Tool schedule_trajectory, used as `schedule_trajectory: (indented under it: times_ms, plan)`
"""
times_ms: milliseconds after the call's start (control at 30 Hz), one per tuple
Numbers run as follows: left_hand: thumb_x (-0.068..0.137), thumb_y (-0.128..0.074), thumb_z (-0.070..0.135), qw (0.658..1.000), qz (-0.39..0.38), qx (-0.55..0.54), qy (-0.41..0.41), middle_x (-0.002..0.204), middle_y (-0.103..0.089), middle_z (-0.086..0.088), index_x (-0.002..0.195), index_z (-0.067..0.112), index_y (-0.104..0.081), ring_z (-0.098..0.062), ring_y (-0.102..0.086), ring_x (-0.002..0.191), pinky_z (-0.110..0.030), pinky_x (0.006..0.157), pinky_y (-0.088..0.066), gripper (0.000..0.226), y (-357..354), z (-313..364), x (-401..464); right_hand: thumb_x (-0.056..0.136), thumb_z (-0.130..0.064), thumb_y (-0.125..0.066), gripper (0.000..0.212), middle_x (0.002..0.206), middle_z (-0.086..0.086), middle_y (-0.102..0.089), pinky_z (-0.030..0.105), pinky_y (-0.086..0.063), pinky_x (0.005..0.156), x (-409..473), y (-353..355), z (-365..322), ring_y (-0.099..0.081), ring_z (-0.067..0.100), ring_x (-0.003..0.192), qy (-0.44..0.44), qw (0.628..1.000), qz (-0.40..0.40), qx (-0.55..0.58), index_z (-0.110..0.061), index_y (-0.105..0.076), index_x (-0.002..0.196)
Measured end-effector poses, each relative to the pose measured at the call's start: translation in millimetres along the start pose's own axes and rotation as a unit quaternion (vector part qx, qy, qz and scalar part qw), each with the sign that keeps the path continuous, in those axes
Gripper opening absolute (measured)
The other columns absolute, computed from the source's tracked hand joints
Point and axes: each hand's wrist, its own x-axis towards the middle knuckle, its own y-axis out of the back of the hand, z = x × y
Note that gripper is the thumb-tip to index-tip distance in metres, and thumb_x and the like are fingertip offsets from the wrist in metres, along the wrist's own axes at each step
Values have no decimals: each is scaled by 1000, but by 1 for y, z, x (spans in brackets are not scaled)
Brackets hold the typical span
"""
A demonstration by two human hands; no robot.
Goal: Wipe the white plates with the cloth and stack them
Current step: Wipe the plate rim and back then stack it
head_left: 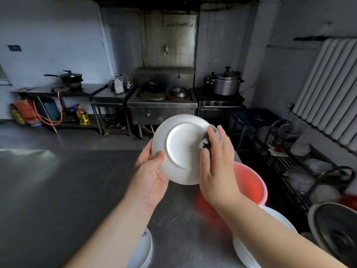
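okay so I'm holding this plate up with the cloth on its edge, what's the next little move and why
Probably sweep the cloth across the plate's underside. The right hand presses it only at the right rim, while the left hand grips the lower left edge with the base facing you, so most of that surface looks unwiped.

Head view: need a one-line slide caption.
Left hand holds a white plate underside-up over the steel counter while the right hand wipes its rim with a cloth.
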Motion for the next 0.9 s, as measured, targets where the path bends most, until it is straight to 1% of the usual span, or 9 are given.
schedule_trajectory:
  times_ms: [167, 300, 367, 433, 533, 633, 700, 800, 900]
  plan:
    - [88, -59, 3, 999, -30, 7, -20, 144, -65, -8, 151, 20, -51, -30, -61, 135, -47, 108, -51, 66, -5, 0, 4, 113, -37, -30, 62, 176, 3, 8, 44, -8, 131, -49, -19, -9, 6, 23, 163, 20, 998, 9, 55, -21, -9, 169]
    - [86, -63, 6, 995, -77, 27, 48, 141, -67, -8, 148, 28, -54, -29, -68, 124, -45, 89, -63, 66, 1, 10, 5, 112, -25, -36, 52, 172, 2, -23, 45, -21, 129, -6, 1, 2, -19, 17, 160, -8, 995, 29, 96, -16, -34, 163]
    - [89, -69, 12, 992, -87, 45, 83, 136, -70, -9, 138, 29, -67, -30, -69, 122, -44, 85, -63, 51, 3, 21, 9, 111, -17, -39, 46, 165, 3, -39, 48, -29, 126, 21, 16, 9, -32, 18, 155, 26, 994, -16, 101, -11, -46, 156]
    - [91, -70, 15, 991, -83, 60, 84, 135, -71, -11, 129, 28, -74, -30, -68, 124, -42, 88, -63, 41, 4, 26, 12, 110, -15, -42, 46, 162, 3, -43, 50, -31, 125, 31, 23, 14, -35, 16, 154, 51, 992, -60, 95, -10, -48, 155]
    - [89, -70, 14, 996, -66, 29, 53, 139, -68, -13, 142, 21, -63, -33, -66, 127, -47, 96, -60, 55, 7, 16, 13, 111, -24, -42, 58, 174, 3, -16, 50, -20, 130, -3, 11, 12, -14, 20, 162, 43, 994, -79, 67, -14, -26, 165]
    - [94, -63, 13, 998, -60, 0, 26, 141, -65, -18, 144, 19, -60, -40, -64, 129, -60, 103, -54, 51, 7, 0, 10, 111, -42, -39, 72, 175, 7, 13, 55, -13, 128, -53, -11, -2, 9, 28, 163, 74, 993, -91, 28, -16, -4, 169]
    - [96, -60, 12, 997, -71, -14, 20, 141, -65, -20, 139, 20, -65, -40, -65, 127, -59, 100, -56, 44, 4, -5, 8, 111, -45, -36, 71, 175, 7, 13, 56, -13, 128, -43, -10, -6, 10, 25, 162, 61, 994, -86, 22, -16, -5, 168]
    - [101, -57, 12, 996, -74, -37, 24, 143, -64, -18, 145, 19, -60, -36, -64, 130, -46, 95, -60, 45, -4, -5, 7, 112, -38, -33, 61, 175, 4, 1, 51, -15, 130, -8, 1, -13, 5, 13, 162, -12, 998, -52, 44, -18, -16, 167]
    - [102, -58, 16, 997, -66, -37, 35, 143, -63, -22, 149, 12, -55, -39, -63, 130, -46, 100, -58, 47, -14, -15, 5, 111, -40, -33, 63, 175, 8, 11, 54, -12, 130, -20, -13, -23, 10, 19, 162, -17, 999, -14, 44, -19, -11, 167]
